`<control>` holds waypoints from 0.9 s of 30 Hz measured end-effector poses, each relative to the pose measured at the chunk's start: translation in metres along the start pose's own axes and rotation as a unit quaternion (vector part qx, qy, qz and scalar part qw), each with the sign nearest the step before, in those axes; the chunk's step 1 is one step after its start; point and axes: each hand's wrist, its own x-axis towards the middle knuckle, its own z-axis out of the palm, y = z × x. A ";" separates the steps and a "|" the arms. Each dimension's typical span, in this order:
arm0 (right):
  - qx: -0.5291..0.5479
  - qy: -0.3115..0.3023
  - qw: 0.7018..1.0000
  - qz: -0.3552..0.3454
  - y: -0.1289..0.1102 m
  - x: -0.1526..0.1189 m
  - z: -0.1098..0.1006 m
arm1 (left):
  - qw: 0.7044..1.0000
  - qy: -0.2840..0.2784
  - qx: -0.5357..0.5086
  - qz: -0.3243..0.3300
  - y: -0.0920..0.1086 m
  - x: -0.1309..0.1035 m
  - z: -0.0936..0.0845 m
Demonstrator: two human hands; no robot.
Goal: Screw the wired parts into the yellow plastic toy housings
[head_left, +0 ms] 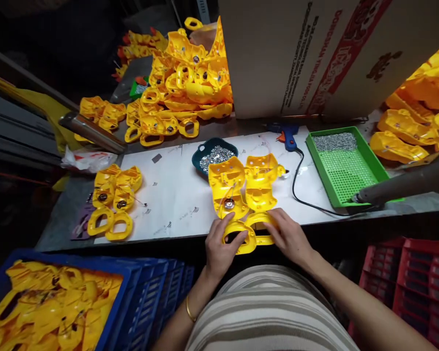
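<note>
Two yellow plastic shell halves lie side by side at the bench's front edge, their ring-shaped handles toward me. The left shell half (227, 180) shows its hollow inside, with a round metal speaker-like part and thin wires. My left hand (219, 246) has its fingers and thumb closed round that half's handle. The right shell half (260, 192) also lies hollow side up, a small dark-tipped piece at its upper right. My right hand (289, 236) grips its handle at the right side. The handles overlap slightly in the middle.
Behind the halves sits a dark teal tray (215, 153) of small metal pieces. A blue glue gun (287, 136) and green basket (336, 187) are right. Another yellow shell pair (115, 190) lies left. A blue crate (122, 292), red crate (417, 292) and cardboard box (270, 63) surround the bench.
</note>
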 end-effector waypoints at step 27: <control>-0.233 0.029 0.954 0.186 0.063 0.099 -0.095 | 0.962 -0.123 0.192 0.149 0.059 0.108 0.085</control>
